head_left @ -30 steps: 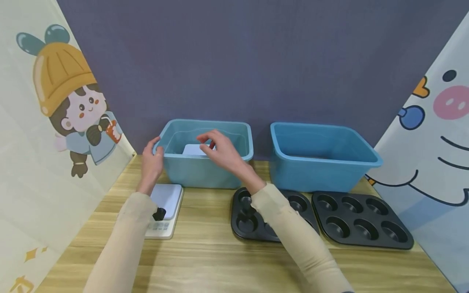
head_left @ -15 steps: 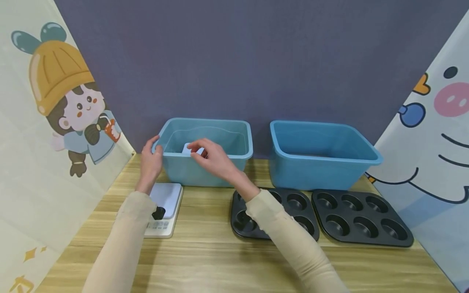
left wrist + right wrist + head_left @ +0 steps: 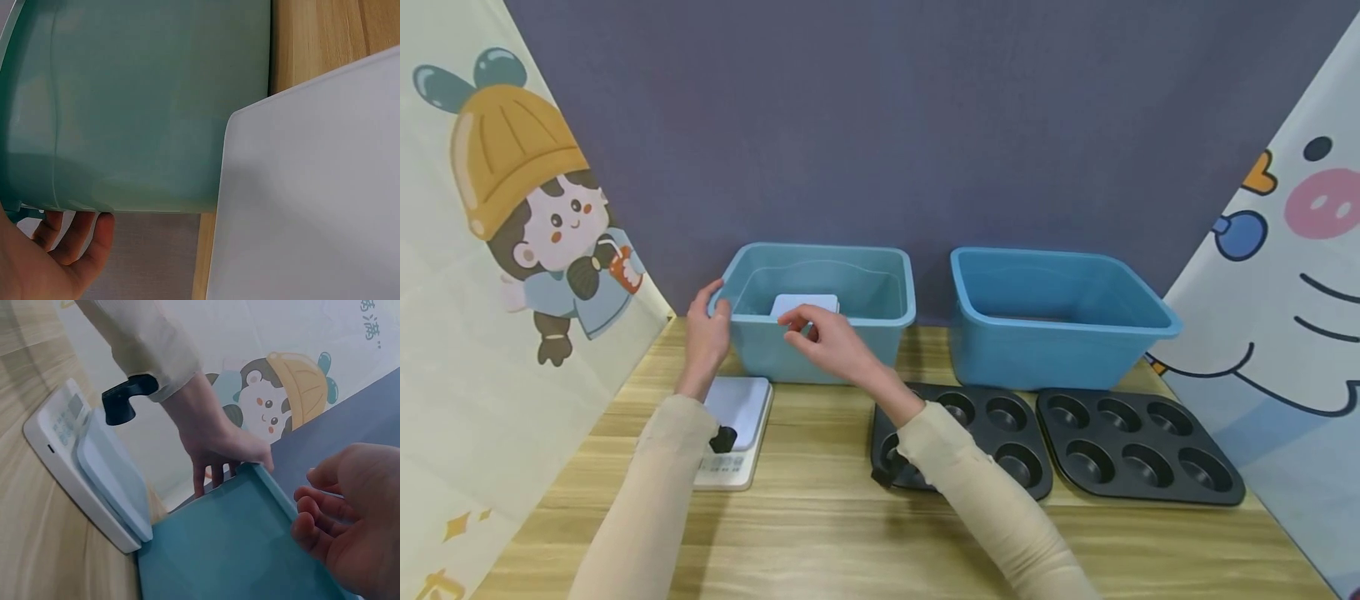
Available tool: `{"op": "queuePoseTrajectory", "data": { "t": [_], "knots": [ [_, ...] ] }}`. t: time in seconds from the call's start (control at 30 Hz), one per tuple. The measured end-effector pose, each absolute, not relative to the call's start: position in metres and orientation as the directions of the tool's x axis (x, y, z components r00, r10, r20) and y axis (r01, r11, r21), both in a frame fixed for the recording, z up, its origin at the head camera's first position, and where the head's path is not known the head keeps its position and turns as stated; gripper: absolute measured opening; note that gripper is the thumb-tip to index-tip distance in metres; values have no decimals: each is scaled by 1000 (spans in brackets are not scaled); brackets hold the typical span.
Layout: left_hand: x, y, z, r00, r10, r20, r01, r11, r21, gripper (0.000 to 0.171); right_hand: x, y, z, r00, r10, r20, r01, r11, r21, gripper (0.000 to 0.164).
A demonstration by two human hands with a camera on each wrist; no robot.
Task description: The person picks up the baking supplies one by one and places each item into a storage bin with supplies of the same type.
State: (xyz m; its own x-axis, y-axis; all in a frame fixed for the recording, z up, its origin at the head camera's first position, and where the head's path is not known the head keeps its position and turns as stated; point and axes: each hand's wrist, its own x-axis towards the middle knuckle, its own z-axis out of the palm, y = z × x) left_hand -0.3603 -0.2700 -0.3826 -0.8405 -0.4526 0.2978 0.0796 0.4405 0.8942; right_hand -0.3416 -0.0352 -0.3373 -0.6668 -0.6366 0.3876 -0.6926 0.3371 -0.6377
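Note:
A teal plastic bin [image 3: 820,350] stands at the back left of the table. My left hand [image 3: 706,337] grips its left rim, thumb to the front; in the left wrist view the fingers [image 3: 94,250] curl at the bin's edge. Just over the front rim hovers my right hand [image 3: 827,337], fingers loosely bent and holding nothing; the right wrist view shows a gap between thumb and fingers. Inside the bin lies a flat white object [image 3: 805,302], its lower part hidden by the front wall. Below my left hand sits a white kitchen scale [image 3: 741,408].
To the right stands a second, bluer bin [image 3: 1060,354], its floor mostly hidden. Two black muffin pans lie in front: the left pan [image 3: 985,437] is partly under my right forearm, the right pan [image 3: 1142,446] beside it. A dark panel [image 3: 880,125] closes off the back.
My right hand has come out over the bin's front rim, moving left and nearer to me. More of the white object now shows. My left hand keeps its place on the rim.

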Motion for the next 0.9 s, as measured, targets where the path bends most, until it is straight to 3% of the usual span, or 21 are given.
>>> {"op": "queuePoseTrajectory", "data": {
  "t": [0.9],
  "knots": [
    [-358, -267, -382, -850, -450, 272, 58, 434, 899, 52, -336, -43, -386, -704, -655, 275, -616, 369, -696, 32]
  ]
}}
